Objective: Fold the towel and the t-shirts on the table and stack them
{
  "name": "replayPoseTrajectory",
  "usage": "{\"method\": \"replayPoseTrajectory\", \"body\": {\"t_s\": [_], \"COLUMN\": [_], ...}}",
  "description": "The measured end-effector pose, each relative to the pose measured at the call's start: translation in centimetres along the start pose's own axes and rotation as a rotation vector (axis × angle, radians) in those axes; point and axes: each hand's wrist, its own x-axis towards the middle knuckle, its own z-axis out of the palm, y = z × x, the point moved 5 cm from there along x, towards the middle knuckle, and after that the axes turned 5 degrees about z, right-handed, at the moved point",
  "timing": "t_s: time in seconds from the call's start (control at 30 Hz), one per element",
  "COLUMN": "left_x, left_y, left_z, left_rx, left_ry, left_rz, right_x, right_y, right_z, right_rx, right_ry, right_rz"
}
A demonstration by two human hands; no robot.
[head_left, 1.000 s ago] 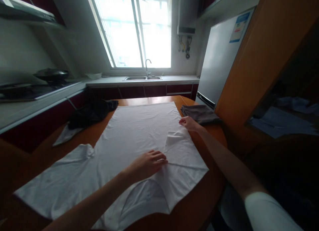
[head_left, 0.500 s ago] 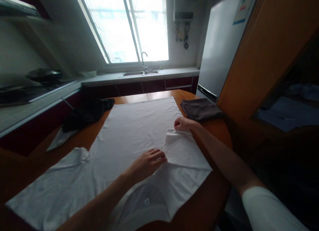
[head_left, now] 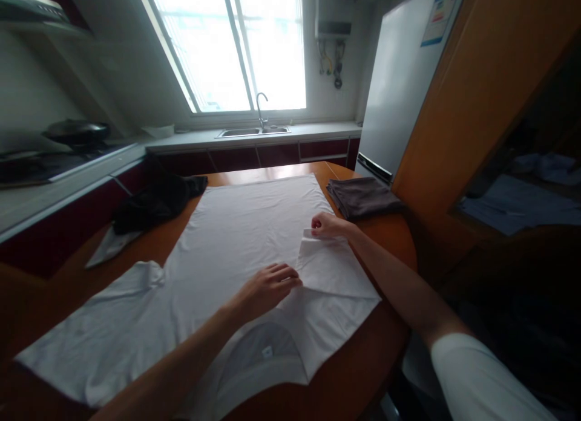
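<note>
See the shirt (head_left: 236,227) spread over the table (head_left: 399,245), with the neck (head_left: 263,348) nearest, the hem at the far side and the near sleeve on the right (head_left: 331,257) folded inward. Resting on the shirt with the left hand (head_left: 270,286), lightly bent at the fingers, not clenched, just beside the inner edge of that fold. Reaching to the folded cuff with the right hand (head_left: 329,224), curled, thumb close to fingers; cannot tell (too small and dim in there) about cloth between the tips.

Could go wrong first at that cuff: with a sideways tug, might pull the sleeve crooked or slide it back off the body. With too light a press from the left hand, could let the layer beneath creep and wrinkle; with too heavy a press during a pull, could deepen the crease running out toward the shoulder corner. With a backward sweep of the left forearm (head_left: 195,354), might rumple the neck below. With a wide swing on the right, could knock askew the grey cloth (head_left: 363,197), near the right wrist.
</note>
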Motion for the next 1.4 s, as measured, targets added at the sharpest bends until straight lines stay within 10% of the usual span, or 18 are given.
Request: {"method": "replayPoseTrajectory", "body": {"t_s": [0.4, 0.7, 0.97, 1.23, 1.4], "left_x": [-0.5, -0.4, -0.8, -0.3, 2.2], "left_y": [-0.3, -0.7, -1.3, -3.3, -8.4], "left_z": [-0.1, -0.1, 1.6, -0.7, -0.8], "left_rx": [-0.077, -0.125, -0.201, -0.18, -0.106], "left_ry": [0.006, 0.046, -0.067, 0.058, -0.003], "left_rz": [-0.068, -0.141, -0.143, -0.366, -0.612], "right_x": [0.5, -3.6, -9.0, -10.3, -11.6], "right_y": [1.1, 1.7, 1.6, 1.7, 1.5], "right_z": [-0.5, -7.7, 1.5, -3.4, -0.2], "right_rx": [0.1, 0.115, -0.368, -0.162, -0.263], "right_ry": [0.152, 0.621, 0.094, 0.508, 0.308], "right_rz": [-0.032, -0.049, 0.12, 0.11, 0.085]}}
